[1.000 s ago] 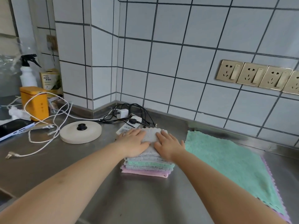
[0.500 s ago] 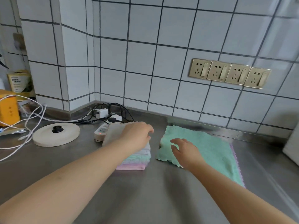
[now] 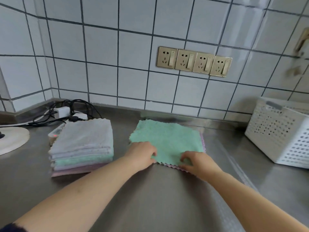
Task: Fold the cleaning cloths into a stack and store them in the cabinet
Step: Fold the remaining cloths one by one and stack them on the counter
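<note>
Head view, the only one: the green cloth (image 3: 167, 139) lies flat on the steel desk (image 3: 158, 198), on top of a pink cloth (image 3: 203, 141) of which only the scalloped edge shows at the right and near sides. Beside it to the left, not touching, is the folded stack (image 3: 82, 146), approx. six or seven cloths in grey, green and pink.

Both hands are at the near edge of the green cloth. The left hand (image 3: 142, 153) has the fingers curled onto the near-left corner; it looks like a pinch, but I cannot tell if the cloth is really between the fingers. The right hand (image 3: 195, 161) has the fingers bent, the tips pressing near the near-right corner, and its grip also is not clear.

Handling, as I judge: the cloth is light, soft and limp, w/ a fluffy pile, so it does not slip much on its neighbour. Best to take it by the two near corners and to lift only the top layer, bc the pink one may come along.

Hard to see: no cabinet is in view. How many cloths lie under the green one is hidden. The white basket (image 3: 280, 131) is cut off at the right. At the upper right sth on the wall is blurred.
</note>
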The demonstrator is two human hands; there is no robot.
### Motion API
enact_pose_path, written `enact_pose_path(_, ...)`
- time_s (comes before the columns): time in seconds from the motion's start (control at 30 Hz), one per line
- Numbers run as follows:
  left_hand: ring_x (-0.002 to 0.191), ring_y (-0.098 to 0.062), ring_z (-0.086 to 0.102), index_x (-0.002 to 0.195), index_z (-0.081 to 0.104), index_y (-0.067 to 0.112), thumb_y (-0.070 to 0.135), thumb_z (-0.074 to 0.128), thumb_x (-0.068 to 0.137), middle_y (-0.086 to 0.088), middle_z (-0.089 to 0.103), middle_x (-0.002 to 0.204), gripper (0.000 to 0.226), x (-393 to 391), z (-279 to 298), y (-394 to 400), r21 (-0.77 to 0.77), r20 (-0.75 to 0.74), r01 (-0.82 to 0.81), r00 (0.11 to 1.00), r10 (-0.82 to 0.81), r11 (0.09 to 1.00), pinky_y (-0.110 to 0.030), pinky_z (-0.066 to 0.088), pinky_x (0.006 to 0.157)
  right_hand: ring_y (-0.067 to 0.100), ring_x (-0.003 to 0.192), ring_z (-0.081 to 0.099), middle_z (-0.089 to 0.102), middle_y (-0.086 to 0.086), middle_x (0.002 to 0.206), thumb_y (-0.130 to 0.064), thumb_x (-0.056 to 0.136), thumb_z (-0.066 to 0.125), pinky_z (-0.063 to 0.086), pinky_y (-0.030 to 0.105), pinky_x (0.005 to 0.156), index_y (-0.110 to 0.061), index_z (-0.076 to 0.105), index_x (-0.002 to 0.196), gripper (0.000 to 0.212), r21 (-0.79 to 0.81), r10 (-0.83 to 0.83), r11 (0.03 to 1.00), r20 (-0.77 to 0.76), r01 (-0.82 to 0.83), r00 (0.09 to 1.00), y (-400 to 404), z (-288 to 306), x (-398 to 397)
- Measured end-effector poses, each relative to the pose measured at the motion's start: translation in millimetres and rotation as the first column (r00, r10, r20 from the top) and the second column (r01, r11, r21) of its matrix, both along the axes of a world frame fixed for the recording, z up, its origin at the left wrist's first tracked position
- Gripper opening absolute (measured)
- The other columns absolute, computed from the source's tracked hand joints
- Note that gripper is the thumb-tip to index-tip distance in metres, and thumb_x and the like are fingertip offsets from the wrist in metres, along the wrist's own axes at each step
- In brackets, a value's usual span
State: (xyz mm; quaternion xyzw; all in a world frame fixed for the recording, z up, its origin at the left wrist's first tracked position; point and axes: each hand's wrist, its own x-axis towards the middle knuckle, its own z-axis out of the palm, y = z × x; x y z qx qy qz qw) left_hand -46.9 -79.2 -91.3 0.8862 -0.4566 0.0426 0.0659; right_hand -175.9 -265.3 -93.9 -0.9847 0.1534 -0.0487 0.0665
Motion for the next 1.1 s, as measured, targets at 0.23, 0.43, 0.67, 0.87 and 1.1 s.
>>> enact_pose_path(0.23,0.096,-0.024,0.059,0.097,0.063,0.020,0.023,0.044,0.091,0.002,0.064,0.101,0.020,3,-4,2,-0.063,0.024,0.007,1.000,-0.005,0.998,-0.036,0.048,0.079,0.028,0.084,0.064,0.070,0.006,0.088,-0.035,0.095,0.045,0.046,0.031,0.070,-0.016,0.054,0.104,0.023,-0.003,-0.049,0.999,0.164,0.050,0.985,2,-7,1)
enact_pose_path(0.43,0.101,-0.025,0.057,0.112,0.059,0.019,0.027,0.045,0.092,0.000,0.060,0.109,0.025,-2,-7,-2,-0.064,0.077,0.007,0.997,-0.002,0.998,-0.035,0.046,0.082,0.030,0.073,0.058,0.067,0.007,0.085,-0.034,0.098,0.040,0.044,0.035,0.062,-0.013,0.050,0.101,0.023,-0.025,-0.092,0.994,0.343,0.106,0.935,6,5,12)
enact_pose_path(0.67,0.091,-0.024,0.057,0.105,0.053,0.015,0.004,0.037,0.089,-0.002,0.060,0.099,0.025,2,14,1,-0.198,0.150,-0.104,0.979,0.135,0.975,-0.036,0.032,0.094,0.030,0.083,0.062,0.068,0.004,0.099,-0.031,0.098,0.043,0.046,0.036,0.065,-0.013,0.057,0.109,0.025,-0.204,0.161,0.975,0.378,-0.088,0.912,5,26,2)
enact_pose_path(0.87,0.097,-0.022,0.057,0.111,0.059,0.021,0.017,0.042,0.094,0.003,0.063,0.106,0.024,-22,31,33,-0.157,0.240,0.113,0.968,-0.073,0.981,-0.034,0.037,0.102,0.016,0.054,0.064,0.068,-0.008,0.070,-0.052,0.080,0.047,0.043,0.021,0.041,-0.018,0.066,0.088,0.040,-0.395,0.378,0.892,0.379,-0.221,0.845,2,23,-54)
enact_pose_path(1.1,0.078,-0.009,0.054,0.101,0.066,0.026,0.043,0.055,0.089,0.008,0.067,0.094,0.024,-76,16,78,-0.152,-0.151,0.108,0.980,-0.131,0.982,-0.024,0.041,0.066,0.007,0.075,0.059,0.063,-0.014,0.088,-0.050,0.080,0.050,0.048,0.023,0.066,-0.024,0.064,0.088,0.031,-0.005,0.207,0.977,0.268,-0.214,0.941,20,2,-123)
